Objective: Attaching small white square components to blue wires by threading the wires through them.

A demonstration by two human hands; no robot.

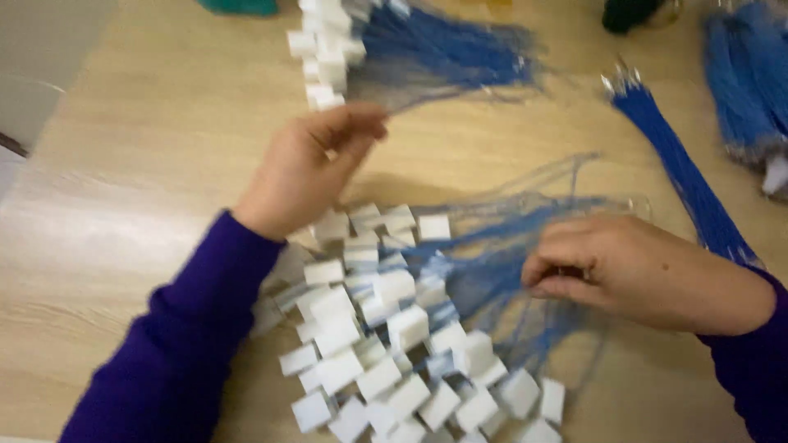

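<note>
— Head view first: what do the hands have?

— On the pale wooden surface (pixel 139 189) lies a heap of white square tags (pixel 386 336) with thin blue cords (pixel 501 262) fanning out toward three o'clock. The right hand (pixel 640 275) sits on those cords at about three o'clock of the heap, its fingers (pixel 566 250) curled closed and pinching some of the blue strands.

— And the left?

— The left hand (pixel 308 168) hovers at twelve o'clock of the heap, just above its top edge. Its fingers (pixel 357 123) are loosely bent and part open; motion blur hides whether a strand is caught between them, so I cannot tell. Both arms wear purple sleeves (pixel 189 328).

— Anything else around?

— A second bunch of white tags (pixel 324 49) with blue cords (pixel 451 53) lies at twelve o'clock, near the far edge, just beyond the left fingertips. At two o'clock a tight bundle of blue cords with metal tips (pixel 673 164) runs slantwise, its lower end passing behind the right wrist. A further blue mass (pixel 743 74) sits at the upper right corner, well apart from the heap.
</note>
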